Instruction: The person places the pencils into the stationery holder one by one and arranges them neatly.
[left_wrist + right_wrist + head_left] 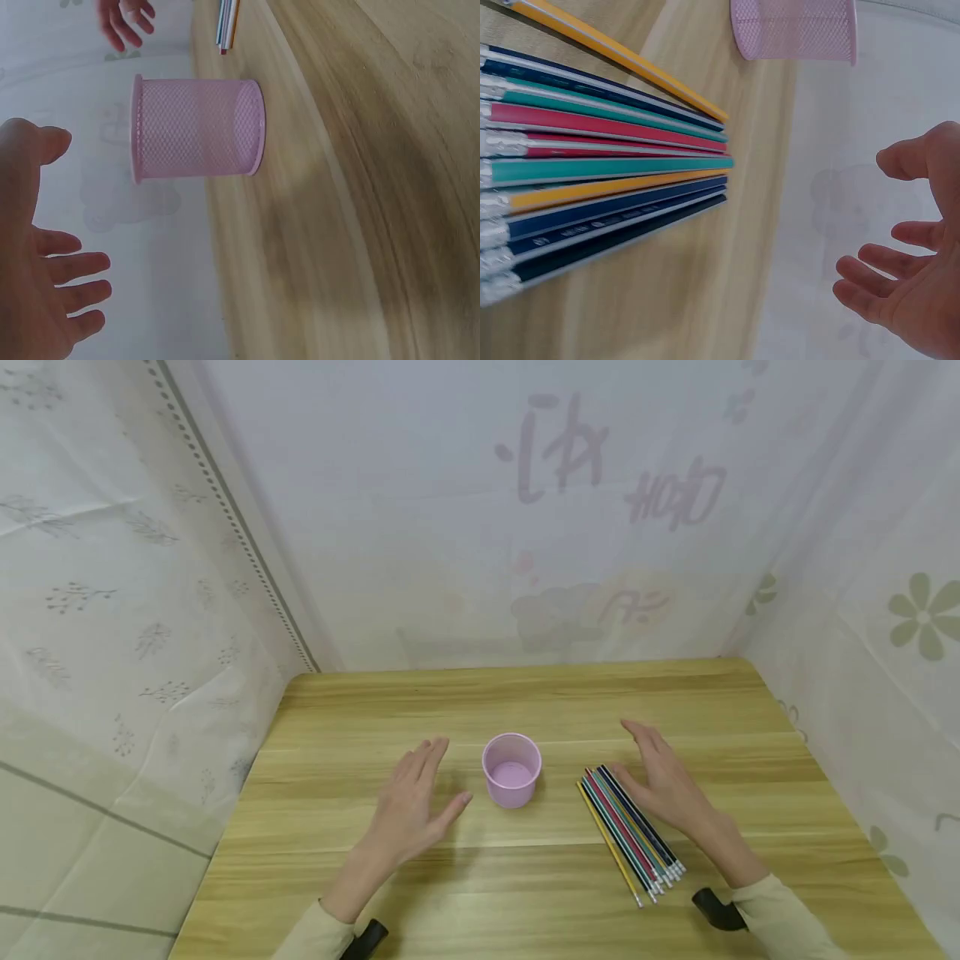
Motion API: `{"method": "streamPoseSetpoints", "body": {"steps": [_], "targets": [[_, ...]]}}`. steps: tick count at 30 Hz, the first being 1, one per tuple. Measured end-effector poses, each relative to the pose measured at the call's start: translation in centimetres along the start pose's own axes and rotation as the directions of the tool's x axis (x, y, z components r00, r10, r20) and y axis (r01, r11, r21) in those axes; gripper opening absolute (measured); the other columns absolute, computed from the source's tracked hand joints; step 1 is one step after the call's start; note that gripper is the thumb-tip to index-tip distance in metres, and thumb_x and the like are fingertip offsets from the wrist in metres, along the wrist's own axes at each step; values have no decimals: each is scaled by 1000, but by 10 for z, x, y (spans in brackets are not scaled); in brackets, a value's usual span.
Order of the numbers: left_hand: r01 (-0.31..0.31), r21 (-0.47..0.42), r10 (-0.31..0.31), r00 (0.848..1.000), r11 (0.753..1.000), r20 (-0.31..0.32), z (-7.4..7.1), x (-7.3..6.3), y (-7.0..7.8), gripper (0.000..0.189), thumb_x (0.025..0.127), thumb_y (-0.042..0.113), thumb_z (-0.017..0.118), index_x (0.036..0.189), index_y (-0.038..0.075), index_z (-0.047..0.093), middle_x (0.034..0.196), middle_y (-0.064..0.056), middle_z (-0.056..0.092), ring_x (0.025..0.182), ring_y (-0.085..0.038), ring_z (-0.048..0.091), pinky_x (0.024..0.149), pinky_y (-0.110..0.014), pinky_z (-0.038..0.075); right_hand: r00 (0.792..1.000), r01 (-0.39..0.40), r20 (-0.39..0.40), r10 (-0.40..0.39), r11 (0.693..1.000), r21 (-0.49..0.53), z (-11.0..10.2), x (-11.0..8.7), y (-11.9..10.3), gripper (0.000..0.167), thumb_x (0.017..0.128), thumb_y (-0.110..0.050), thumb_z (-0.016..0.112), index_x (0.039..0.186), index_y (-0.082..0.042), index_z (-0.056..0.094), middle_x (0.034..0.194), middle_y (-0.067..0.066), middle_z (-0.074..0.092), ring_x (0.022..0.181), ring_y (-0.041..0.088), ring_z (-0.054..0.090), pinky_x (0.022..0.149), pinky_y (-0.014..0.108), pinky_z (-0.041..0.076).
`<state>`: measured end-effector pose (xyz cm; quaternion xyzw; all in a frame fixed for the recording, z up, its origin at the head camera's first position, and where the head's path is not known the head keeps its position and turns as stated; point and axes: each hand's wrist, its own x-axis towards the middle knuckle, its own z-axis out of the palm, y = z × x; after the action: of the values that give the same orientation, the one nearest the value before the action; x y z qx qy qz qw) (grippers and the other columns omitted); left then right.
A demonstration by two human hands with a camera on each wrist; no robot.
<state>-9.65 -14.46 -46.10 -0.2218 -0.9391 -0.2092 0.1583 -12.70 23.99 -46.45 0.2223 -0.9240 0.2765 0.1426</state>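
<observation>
A pink mesh pen holder (512, 772) stands upright in the middle of the table, and nothing shows inside it. To its left my left hand (408, 806) hovers with fingers extended and thumb apart, not touching it; the left wrist view shows the pen holder (199, 127) beyond the fingers. Several pencils (630, 835) in yellow, red, green and dark blue lie fanned side by side at the right, eraser ends toward me. Above and right of these pencils (615, 165) is my right hand (667, 781), its fingers spread and holding nothing.
The wood-grain table (360, 710) has a back edge against a pale printed curtain (450, 527). Patterned cloth (135, 635) hangs along the left side and more cloth (885, 652) along the right. Dark wrist mounts (365, 939) sit at both cuffs.
</observation>
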Motion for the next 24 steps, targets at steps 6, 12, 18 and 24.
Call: {"method": "streamPoseSetpoints", "body": {"steps": [6,12,18,24], "targets": [[31,-111,-34,999,993,-25,17,3,-1,80,89,43,71,149,-2,43,144,-23,55,136,-44,50,117,-59,37,998,-64,9,63,997,46,7,-8,7,64,92,-12,71,144,12,41,135,32,54,112,47,60,90,61,54],[72,-203,-76,997,977,-13,34,4,4,80,87,41,75,148,-3,45,145,-22,55,135,-43,51,117,-59,36,994,-113,25,111,989,91,16,-16,12,64,89,-4,71,143,12,42,130,32,57,108,45,61,88,60,54],[94,-270,-103,995,958,-17,49,6,10,82,86,41,76,148,-2,45,144,-20,56,134,-41,52,115,-59,39,986,-168,36,165,980,108,27,-25,18,58,90,-5,72,139,12,47,123,29,61,105,43,63,87,58,55],[141,-345,-141,990,928,25,62,10,13,83,88,42,75,150,-1,42,145,-19,55,136,-38,52,111,-61,43,979,-203,42,199,973,110,39,-33,27,53,89,-4,73,135,10,51,117,25,65,101,38,65,85,54,57]]}}
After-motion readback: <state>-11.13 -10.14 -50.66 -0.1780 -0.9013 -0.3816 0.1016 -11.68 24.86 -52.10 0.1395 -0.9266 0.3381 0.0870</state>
